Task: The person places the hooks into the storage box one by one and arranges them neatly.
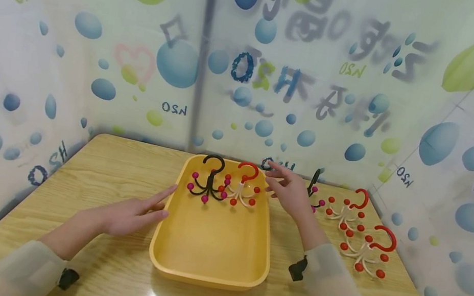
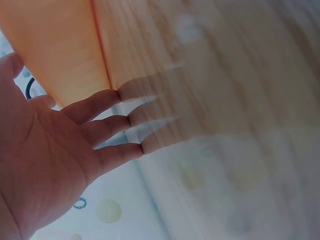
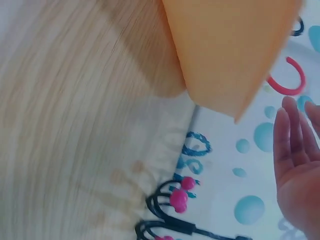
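Note:
A yellow tray [image 1: 209,247] holds two ball-tipped pronged hangers at its far end. One is a black hanger [image 1: 209,185] with magenta balls; beside it stands a white hanger [image 1: 240,190] with a red hook and red balls. Along the tray's left wall, my left hand [image 1: 130,216] rests with thumb and fingers spread; the left wrist view shows its fingertips against the wooden table [image 2: 210,60]. My right hand [image 1: 291,190] is at the tray's far right corner, fingers extended and nothing held, near the red hook [image 3: 300,77].
Right of the tray stand two more white hangers [image 1: 364,253] with red hooks. Another black hanger [image 1: 313,191] is partly hidden behind my right hand. A patterned curtain [image 1: 242,112] rises behind the table and along both sides.

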`<state>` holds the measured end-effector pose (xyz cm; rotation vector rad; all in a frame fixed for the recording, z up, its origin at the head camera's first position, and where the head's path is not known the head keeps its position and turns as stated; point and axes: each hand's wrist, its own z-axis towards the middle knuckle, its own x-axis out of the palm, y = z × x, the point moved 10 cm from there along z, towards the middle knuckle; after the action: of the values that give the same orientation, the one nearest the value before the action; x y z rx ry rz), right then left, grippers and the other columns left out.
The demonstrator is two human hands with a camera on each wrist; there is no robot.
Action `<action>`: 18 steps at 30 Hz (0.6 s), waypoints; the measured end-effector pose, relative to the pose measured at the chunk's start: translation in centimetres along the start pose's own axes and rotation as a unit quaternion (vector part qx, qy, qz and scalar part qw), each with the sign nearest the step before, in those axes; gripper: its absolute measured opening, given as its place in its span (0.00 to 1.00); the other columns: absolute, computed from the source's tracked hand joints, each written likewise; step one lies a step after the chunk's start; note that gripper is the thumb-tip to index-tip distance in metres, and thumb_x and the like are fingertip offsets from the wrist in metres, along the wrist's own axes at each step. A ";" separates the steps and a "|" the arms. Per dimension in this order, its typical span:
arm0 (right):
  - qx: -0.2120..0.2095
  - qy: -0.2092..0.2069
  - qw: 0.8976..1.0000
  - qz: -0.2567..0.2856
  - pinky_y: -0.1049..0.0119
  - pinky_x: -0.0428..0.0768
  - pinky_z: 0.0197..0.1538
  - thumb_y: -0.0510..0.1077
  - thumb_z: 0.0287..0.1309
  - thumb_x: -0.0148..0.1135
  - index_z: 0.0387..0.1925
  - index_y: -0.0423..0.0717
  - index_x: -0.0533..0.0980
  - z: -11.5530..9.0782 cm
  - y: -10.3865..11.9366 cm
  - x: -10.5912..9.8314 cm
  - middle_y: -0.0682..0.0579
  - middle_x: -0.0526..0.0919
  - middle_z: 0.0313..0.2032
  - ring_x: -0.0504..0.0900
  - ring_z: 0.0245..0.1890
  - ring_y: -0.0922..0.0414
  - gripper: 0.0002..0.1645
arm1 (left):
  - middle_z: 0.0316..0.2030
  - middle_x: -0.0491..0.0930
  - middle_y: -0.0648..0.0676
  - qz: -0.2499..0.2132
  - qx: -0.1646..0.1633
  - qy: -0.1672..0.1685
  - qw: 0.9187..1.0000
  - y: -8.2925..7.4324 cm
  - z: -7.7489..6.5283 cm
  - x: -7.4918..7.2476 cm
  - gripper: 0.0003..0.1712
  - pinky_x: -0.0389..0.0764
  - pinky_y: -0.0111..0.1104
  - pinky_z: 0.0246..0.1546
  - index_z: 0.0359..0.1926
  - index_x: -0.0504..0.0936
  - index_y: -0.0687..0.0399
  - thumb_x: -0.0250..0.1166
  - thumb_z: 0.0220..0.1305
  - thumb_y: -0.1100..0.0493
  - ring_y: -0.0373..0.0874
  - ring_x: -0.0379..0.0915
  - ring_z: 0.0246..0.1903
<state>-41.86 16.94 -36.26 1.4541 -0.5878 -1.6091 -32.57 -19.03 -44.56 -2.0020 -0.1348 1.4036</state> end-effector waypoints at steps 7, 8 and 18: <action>-0.026 -0.025 0.999 -0.008 0.62 0.91 0.43 0.50 0.79 0.68 0.71 0.51 0.81 -3.3 0.4 -3.5 0.40 0.91 0.55 0.91 0.40 0.54 0.25 | 0.78 0.72 0.69 -0.002 -0.001 -0.001 1.000 0.0 0.0 -0.1 0.43 0.62 0.71 0.78 0.90 0.36 0.24 0.42 0.86 0.28 0.74 0.67 0.77; -0.025 -0.024 0.999 -0.006 0.64 0.91 0.42 0.50 0.79 0.68 0.71 0.50 0.81 -3.9 0.4 -3.9 0.41 0.91 0.54 0.90 0.39 0.56 0.25 | 0.78 0.72 0.69 -0.003 0.000 0.000 1.000 -0.1 0.0 -0.1 0.43 0.62 0.71 0.78 0.90 0.35 0.24 0.42 0.86 0.28 0.74 0.67 0.77; -0.016 -0.042 0.998 -0.033 0.70 0.88 0.43 0.50 0.79 0.67 0.70 0.48 0.81 -9.4 0.1 -9.3 0.40 0.91 0.56 0.89 0.41 0.65 0.24 | 0.77 0.71 0.71 -0.005 0.003 0.000 1.000 -0.2 0.0 0.1 0.43 0.61 0.72 0.78 0.90 0.35 0.25 0.43 0.86 0.28 0.75 0.65 0.78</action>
<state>-33.30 26.52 -33.05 1.4000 -0.5635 -1.7306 -32.48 -18.89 -44.51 -1.9947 -0.1407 1.3963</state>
